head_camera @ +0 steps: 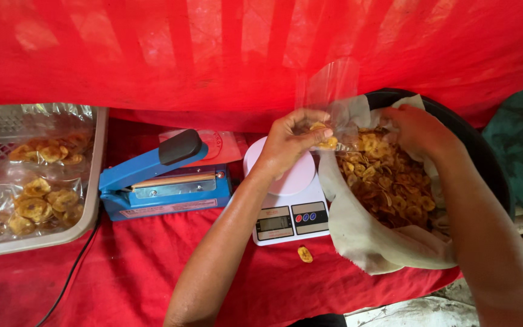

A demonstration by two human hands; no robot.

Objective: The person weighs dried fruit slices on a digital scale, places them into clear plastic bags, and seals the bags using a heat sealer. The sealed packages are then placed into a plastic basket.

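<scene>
My left hand [292,142] pinches the mouth of a clear plastic bag [328,91] and a few yellow banana chips, held above a white kitchen scale [289,209]. My right hand [419,130] reaches into a black basin [485,157] lined with pale cloth [364,233] and full of banana chips [388,181], fingers curled at the bag's other edge. One chip [304,254] lies loose on the red cloth below the scale.
A blue heat sealer [158,178] with a black handle sits left of the scale, its cord running down the red tablecloth [122,272]. A grey tray [95,175] at the left holds filled chip bags [43,175]. A red sheet hangs behind.
</scene>
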